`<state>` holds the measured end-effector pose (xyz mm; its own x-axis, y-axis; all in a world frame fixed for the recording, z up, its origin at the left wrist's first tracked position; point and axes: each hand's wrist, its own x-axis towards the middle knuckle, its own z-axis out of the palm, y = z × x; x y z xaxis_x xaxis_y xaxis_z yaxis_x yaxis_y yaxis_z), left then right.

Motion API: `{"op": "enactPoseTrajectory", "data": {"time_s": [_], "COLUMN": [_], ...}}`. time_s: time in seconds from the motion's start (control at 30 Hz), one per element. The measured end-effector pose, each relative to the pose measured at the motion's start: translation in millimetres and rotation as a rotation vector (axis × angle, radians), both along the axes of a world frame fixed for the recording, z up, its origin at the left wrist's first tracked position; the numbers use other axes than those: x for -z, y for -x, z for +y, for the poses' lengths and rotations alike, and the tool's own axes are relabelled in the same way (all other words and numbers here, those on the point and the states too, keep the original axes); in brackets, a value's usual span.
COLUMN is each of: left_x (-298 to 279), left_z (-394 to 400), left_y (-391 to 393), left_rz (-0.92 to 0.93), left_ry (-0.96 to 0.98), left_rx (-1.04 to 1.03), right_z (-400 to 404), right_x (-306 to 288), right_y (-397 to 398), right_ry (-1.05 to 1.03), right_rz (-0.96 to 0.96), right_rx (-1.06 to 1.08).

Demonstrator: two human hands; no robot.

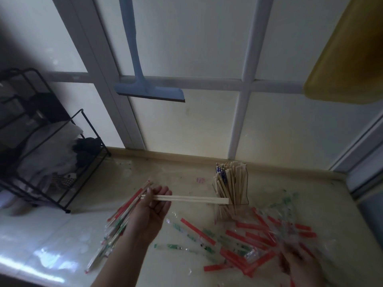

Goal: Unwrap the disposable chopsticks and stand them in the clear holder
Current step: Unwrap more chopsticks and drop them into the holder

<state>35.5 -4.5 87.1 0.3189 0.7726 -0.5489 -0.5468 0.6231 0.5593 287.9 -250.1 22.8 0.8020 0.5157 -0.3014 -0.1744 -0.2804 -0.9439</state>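
My left hand (154, 206) holds a bare pair of wooden chopsticks (196, 198) level, pinched at one end between thumb and fingers, the far end reaching in front of the clear holder (241, 195). Several unwrapped chopsticks stand upright in that holder. A pile of wrapped chopsticks (116, 226) lies on the counter under my left forearm. My right hand (302, 266), blurred, is low at the right over the empty wrappers (255, 241) with red and green print; whether it holds one I cannot tell.
A black wire rack (51, 158) with bags stands at the left on the counter. A blue squeegee (149, 88) hangs on the window frame behind. A yellow tray (348, 65) leans at the upper right. The beige counter (186, 179) ends at a raised back lip.
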Motion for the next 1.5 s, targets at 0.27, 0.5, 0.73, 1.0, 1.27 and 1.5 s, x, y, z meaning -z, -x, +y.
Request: {"op": "enactPoseTrajectory", "data": {"time_s": [0.27,0.5,0.73,1.0,1.27,1.5], "left_x": [-18,-23,-13,-6,-5,4], "left_z": [-56,-73,-68,-63,-59,-52], "left_y": [-63,-87,-82,-92,-97,-87], "left_rz": [-0.167,-0.210,0.277,0.533,0.547,0.517], "left_ry": [0.165,0.033,-0.316,-0.444,-0.531,-0.618], "left_rx": [0.028,0.207,0.378,0.302,0.308,0.325], "right_z": [32,69,97,143,144,139], "right_x": [-39,-89,-121,-87,-46,-53], "right_y": [8,21,-45,-43,-41,-33], "right_ry": [-0.206,-0.582,-0.508,-0.180,0.040,0.145], "right_rz": [-0.285,-0.085,-0.424,-0.873,-1.392,-1.408], "right_rx": [-0.116,-0.107,0.154,-0.305,-0.370,-0.364]}}
